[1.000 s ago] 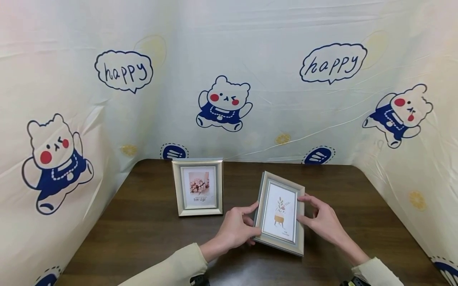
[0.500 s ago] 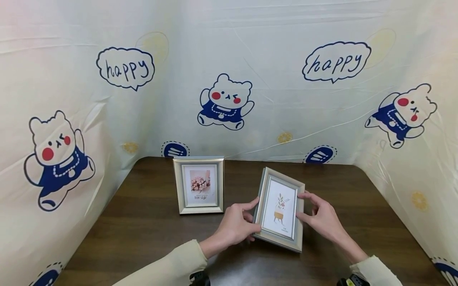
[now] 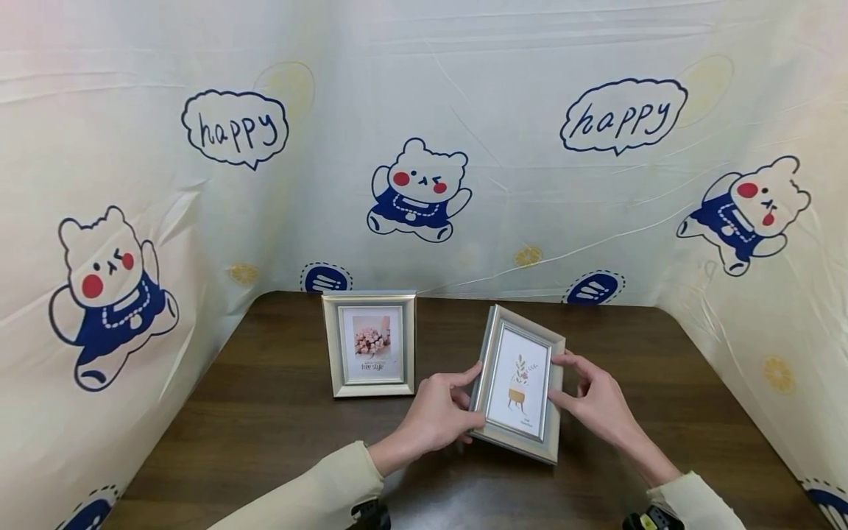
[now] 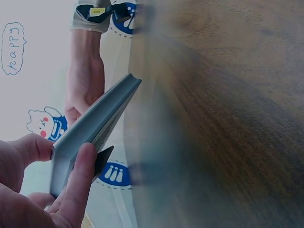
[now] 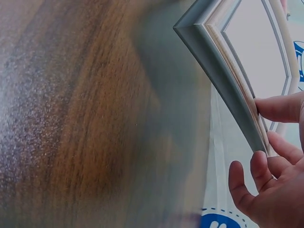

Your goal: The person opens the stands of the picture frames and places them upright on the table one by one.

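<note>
A silvery-beige picture frame (image 3: pixel 519 383) with a plant-in-a-pot print is held tilted above the table, between both hands. My left hand (image 3: pixel 437 414) grips its left side, thumb on the front edge and fingers at the side and back. On the opposite side my right hand (image 3: pixel 599 403) pinches the edge between thumb and fingers. In the left wrist view the picture frame (image 4: pixel 97 121) appears edge-on, with a dark piece (image 4: pixel 103 160) sticking out behind it. The right wrist view shows the thumb (image 5: pixel 280 108) on the front of the picture frame (image 5: pixel 223 71).
A second picture frame (image 3: pixel 369 344) with a pink flower print stands upright toward the back of the dark wooden table (image 3: pixel 265 442), left of the held one. A pale curtain (image 3: pixel 503 184) printed with bears encloses the table at the back and sides.
The held picture frame has risen very slightly and its lower end has shifted up a little. Both hands keep their grip. The standing frame stays put; the whole view shifts slightly.
</note>
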The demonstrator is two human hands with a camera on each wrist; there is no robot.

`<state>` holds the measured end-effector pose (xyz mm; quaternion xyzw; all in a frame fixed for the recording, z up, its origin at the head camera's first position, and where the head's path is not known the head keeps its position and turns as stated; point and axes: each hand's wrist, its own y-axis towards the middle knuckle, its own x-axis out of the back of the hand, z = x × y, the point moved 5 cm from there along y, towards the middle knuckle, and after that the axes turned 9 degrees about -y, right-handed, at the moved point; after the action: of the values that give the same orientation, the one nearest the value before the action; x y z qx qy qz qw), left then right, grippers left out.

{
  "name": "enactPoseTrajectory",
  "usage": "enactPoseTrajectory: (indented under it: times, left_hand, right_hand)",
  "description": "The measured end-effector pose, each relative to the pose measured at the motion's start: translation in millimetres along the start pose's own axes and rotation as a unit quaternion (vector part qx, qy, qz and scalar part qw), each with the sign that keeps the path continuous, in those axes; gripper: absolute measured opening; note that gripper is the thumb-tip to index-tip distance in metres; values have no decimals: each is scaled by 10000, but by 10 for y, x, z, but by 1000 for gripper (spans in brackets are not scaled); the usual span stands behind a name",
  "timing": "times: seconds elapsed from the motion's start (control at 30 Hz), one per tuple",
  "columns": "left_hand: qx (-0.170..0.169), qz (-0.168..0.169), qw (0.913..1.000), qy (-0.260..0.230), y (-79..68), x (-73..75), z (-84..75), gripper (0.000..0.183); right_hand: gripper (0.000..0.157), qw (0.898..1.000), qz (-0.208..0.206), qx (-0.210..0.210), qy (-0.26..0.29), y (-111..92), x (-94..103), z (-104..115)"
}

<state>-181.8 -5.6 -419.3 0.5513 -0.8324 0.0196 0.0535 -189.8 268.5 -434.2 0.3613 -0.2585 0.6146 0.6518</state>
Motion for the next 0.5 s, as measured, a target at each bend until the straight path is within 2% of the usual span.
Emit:
enactPoseTrajectory:
  times: [0.23,0.5]
  left_hand:
    - [-5,65,10000,-9,15,-3,-40,81]
    - [-28,-13,10000,56,26,1,-74,82]
  right_hand:
    - [54,9999,-56,26,146,-2,-2,-12]
    - [52,9996,-156,146,198,20,21,-15]
